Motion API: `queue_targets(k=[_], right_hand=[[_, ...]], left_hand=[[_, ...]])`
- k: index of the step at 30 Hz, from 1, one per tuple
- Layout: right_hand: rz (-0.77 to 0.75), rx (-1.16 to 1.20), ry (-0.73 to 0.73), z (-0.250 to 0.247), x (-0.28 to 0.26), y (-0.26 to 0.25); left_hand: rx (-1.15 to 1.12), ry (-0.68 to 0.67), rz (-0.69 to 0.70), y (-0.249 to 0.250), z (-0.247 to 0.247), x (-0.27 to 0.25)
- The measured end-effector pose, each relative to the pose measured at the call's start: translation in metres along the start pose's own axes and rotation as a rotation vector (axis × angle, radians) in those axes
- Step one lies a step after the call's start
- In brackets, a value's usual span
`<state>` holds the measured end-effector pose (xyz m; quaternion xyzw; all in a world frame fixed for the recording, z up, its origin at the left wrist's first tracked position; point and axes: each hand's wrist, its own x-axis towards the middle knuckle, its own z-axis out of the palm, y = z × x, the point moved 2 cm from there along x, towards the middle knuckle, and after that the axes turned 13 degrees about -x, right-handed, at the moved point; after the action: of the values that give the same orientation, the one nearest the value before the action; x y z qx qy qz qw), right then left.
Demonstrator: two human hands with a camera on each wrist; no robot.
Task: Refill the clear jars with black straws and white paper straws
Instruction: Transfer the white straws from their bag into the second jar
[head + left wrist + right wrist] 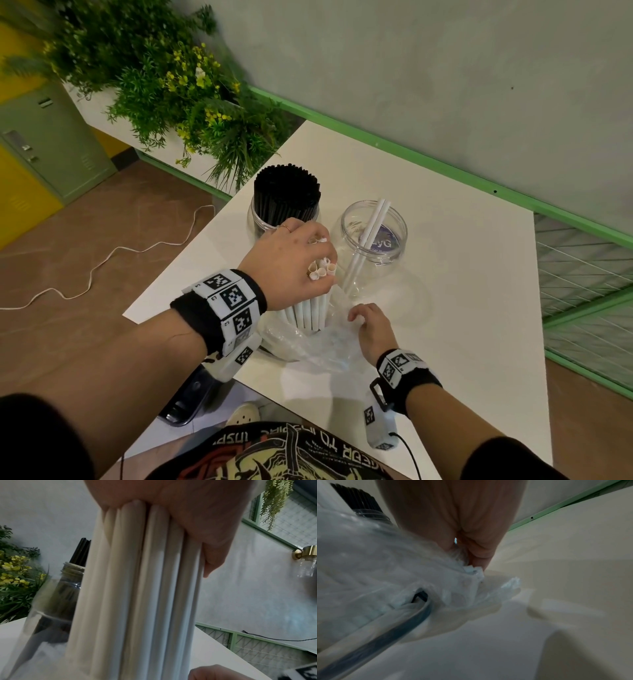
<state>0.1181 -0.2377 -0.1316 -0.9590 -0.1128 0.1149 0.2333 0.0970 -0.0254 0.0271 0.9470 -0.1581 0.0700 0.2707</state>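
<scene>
A matte grey-green plaster wall (428, 61) fills the upper right of the head view. Along its foot runs a light green metal rail (404, 144), continuing at right into a green-framed wire mesh panel (589, 274). A white rectangular tabletop (462, 308) occupies the centre. At upper left, artificial green foliage with yellow flowers (164, 82) sits in a white planter box (99, 116). Sage green and yellow metal lockers (44, 144) stand at far left. Brown stone-look floor tiles (85, 240) lie lower left, crossed by a thin white cable (113, 253). In the left wrist view, a brass wall lamp with a clear glass shade (307, 559) is mounted at right.
</scene>
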Motion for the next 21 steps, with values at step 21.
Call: queue_targets(k=[21], right_hand=[[-0.505,-0.405,-0.179,0.015,-0.037,-0.005]], left_hand=[[-0.018,-0.020,0.013,0.003,0.004,0.001]])
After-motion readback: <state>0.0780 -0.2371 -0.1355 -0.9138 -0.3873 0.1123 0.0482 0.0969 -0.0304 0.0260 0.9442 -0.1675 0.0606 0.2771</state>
